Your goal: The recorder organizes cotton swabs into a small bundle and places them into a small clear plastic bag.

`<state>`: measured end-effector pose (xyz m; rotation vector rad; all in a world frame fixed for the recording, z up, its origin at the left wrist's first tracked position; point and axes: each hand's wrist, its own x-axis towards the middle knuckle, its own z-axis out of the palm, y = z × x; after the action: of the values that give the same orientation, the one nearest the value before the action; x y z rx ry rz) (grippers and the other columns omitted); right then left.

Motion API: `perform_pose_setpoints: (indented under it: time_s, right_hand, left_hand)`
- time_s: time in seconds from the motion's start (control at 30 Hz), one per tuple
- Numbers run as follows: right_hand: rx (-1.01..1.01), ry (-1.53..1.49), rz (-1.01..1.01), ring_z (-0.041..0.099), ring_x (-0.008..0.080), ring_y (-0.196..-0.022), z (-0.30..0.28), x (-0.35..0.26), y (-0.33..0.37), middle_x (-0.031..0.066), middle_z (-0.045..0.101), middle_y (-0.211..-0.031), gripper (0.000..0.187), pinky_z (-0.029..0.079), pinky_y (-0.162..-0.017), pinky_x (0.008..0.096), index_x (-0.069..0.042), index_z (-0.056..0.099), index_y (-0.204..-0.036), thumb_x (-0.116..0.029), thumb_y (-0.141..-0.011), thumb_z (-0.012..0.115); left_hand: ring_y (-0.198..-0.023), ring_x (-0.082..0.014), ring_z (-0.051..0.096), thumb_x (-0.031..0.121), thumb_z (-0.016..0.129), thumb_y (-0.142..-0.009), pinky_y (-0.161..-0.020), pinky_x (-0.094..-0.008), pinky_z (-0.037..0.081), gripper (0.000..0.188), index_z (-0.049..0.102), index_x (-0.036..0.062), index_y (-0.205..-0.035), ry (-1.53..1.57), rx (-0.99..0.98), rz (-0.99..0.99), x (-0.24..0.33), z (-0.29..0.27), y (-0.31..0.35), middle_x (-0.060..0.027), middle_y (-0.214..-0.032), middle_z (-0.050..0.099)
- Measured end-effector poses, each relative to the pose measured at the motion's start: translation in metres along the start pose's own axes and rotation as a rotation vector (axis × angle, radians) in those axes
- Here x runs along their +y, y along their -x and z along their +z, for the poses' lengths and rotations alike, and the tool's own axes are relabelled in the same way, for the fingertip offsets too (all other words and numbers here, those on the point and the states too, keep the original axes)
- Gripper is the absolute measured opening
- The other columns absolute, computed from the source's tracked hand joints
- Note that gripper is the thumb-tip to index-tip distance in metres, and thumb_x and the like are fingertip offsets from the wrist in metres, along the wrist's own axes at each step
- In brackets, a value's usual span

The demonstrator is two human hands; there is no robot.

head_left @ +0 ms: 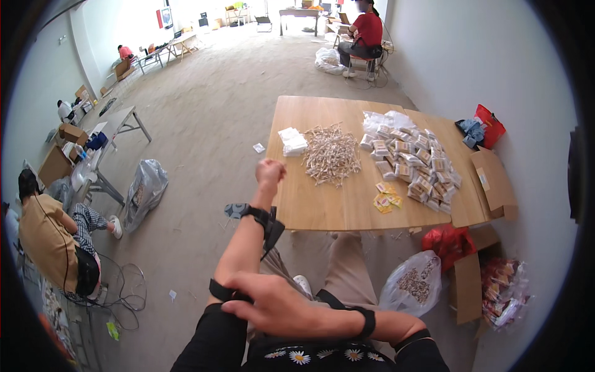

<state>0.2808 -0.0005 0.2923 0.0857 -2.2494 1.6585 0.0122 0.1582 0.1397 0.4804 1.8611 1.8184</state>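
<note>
My left hand (271, 172) is raised in a fist beside the table's left edge, with nothing visible in it. A black device on a wrist strap (265, 224) sits on that forearm. Across my body reaches my right hand (276, 304), its thumb and fingers closed about a black strap (228, 291) near my left elbow. On the wooden table (322, 211) lie a loose pile of thin cotton swabs (331, 154), a stack of white packets (292, 141), some yellow cards (388, 198) and a heap of filled clear packs (415, 161).
Under the table's right side are a clear bag of swabs (412, 285), a red bag (449, 245) and a cardboard box (465, 288). A grey plastic bag (145, 192) stands on the floor. Seated people (52, 235) work at the left and far back; cables (127, 291) lie left.
</note>
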Motion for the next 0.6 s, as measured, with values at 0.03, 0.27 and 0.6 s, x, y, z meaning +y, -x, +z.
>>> perform_pose_setpoints:
  time_s: [0.03, 0.27, 0.6]
  right_hand:
    - [-0.019, -0.098, 0.042, 0.062, 0.0245, -0.073, -0.01, 0.002, 0.005, 0.0148, 0.06, -0.078, 0.032, 0.047, -0.067, 0.0358, 0.001, 0.056, -0.109, -0.015, -0.085, 0.069]
    - [-0.157, -0.357, 0.142, 0.043, 0.0049, -0.07, -0.03, 0.046, 0.023, -0.003, 0.057, -0.094, 0.038, 0.037, -0.061, 0.0216, -0.005, 0.054, -0.112, -0.006, -0.079, 0.073]
    - [-0.088, -0.314, 0.034, 0.047, 0.0182, -0.097, -0.012, 0.096, 0.007, 0.0023, 0.056, -0.096, 0.037, 0.039, -0.084, 0.029, -0.003, 0.06, -0.107, -0.005, -0.073, 0.075]
  left_hand:
    - [-0.045, -0.0126, 0.054, 0.007, 0.065, -0.078, -0.04, -0.0274, 0.041, 0.013, 0.057, 0.006, -0.068, 0.211, 0.003, -0.085, 0.011, -0.009, -0.008, -0.0049, -0.062, 0.062]
    - [-0.053, -0.0147, 0.049, 0.019, 0.064, -0.086, -0.048, -0.0311, 0.038, 0.021, 0.054, 0.0111, -0.069, 0.967, 0.002, -0.361, 0.091, -0.029, -0.041, -0.0008, -0.059, 0.052]
    - [-0.056, -0.0132, 0.041, 0.021, 0.058, -0.091, -0.059, -0.0323, 0.036, 0.024, 0.051, 0.0106, -0.071, 1.311, -0.001, -0.255, 0.158, -0.022, -0.011, 0.0017, -0.06, 0.046]
